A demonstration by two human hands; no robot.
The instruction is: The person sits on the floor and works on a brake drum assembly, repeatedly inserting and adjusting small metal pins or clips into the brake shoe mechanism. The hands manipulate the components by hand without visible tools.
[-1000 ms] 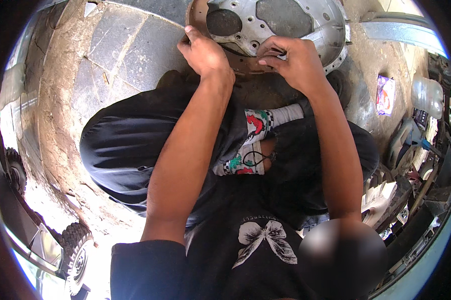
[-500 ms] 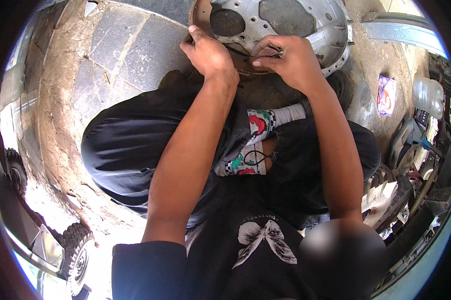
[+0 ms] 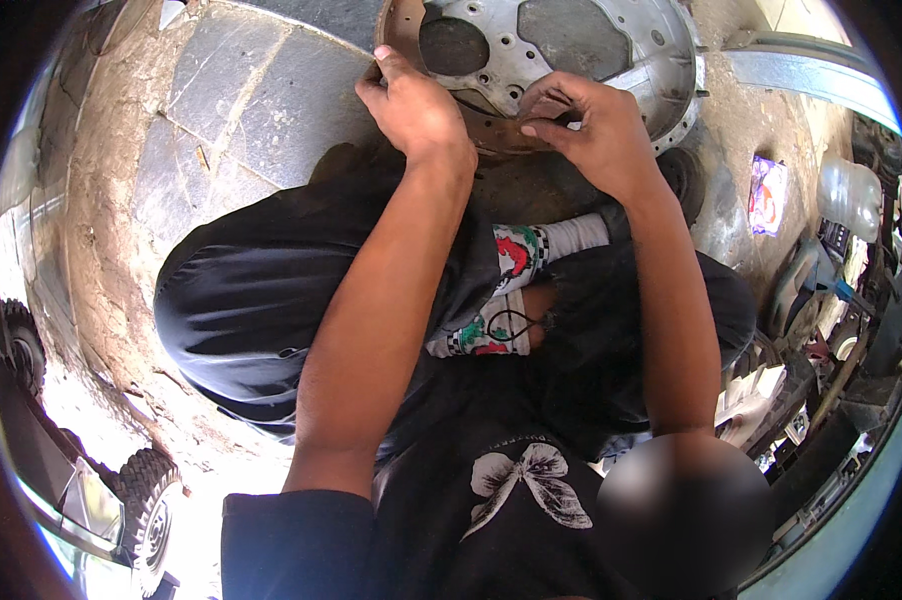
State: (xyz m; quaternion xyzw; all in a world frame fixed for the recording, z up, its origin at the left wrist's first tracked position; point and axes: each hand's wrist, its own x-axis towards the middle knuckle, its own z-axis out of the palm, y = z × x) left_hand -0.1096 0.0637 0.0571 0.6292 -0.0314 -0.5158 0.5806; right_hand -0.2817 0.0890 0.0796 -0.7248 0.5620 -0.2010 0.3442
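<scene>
A large round metal housing (image 3: 651, 40), grey with holes, cut-out openings and a brown rusty lower rim, lies at the top of the view. My left hand (image 3: 416, 115) grips its lower-left edge, thumb pointing up along the rim. My right hand (image 3: 596, 135) is closed at the lower inner rim, fingers bent in a pinch around a small dark thin piece that I cannot make out. My crossed legs in black trousers (image 3: 241, 300) and patterned socks (image 3: 511, 250) are just below the housing.
Around me are cracked floor tiles (image 3: 241, 100), a long metal rail (image 3: 791, 70), a purple packet (image 3: 766, 195), a clear plastic bottle (image 3: 849, 195), and piled parts (image 3: 841, 380) along the right. A vehicle wheel (image 3: 151, 510) shows at the lower left.
My right hand has made a small move left along the rim, then back right and slightly down, fingers still pinched. My left hand keeps its grip on the edge.
</scene>
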